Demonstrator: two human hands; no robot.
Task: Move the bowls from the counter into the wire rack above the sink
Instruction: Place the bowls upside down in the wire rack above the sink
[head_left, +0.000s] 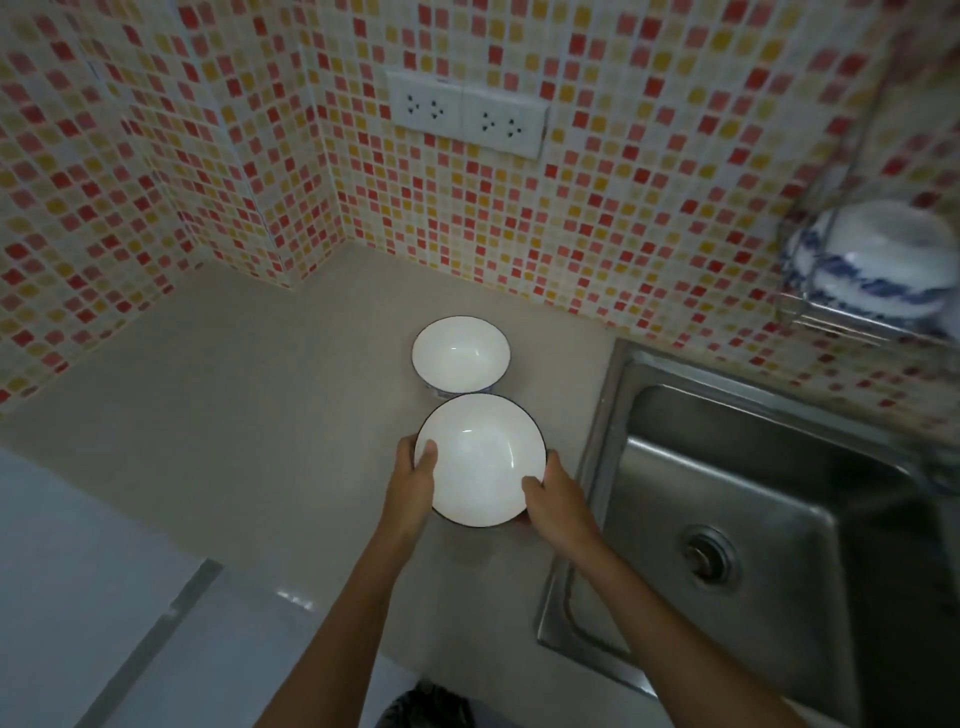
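Both hands hold a white bowl (480, 460) with a dark rim at the middle of the beige counter (234, 415). My left hand (413, 480) grips its left edge with the thumb inside the rim. My right hand (558, 499) grips its lower right edge, thumb on the rim. Whether the bowl rests on the counter or is lifted, I cannot tell. Just behind it stands a second white bowl (461, 356) with a blue pattern on its outside. The wire rack (831, 306) hangs at the far right, with blue-and-white bowls (878, 260) stacked in it.
A steel sink (753, 519) with a round drain lies right of the counter, below the rack. Mosaic tile walls close the back and the left side, with a double wall socket (467, 114) up on the back wall. The counter's front edge runs lower left.
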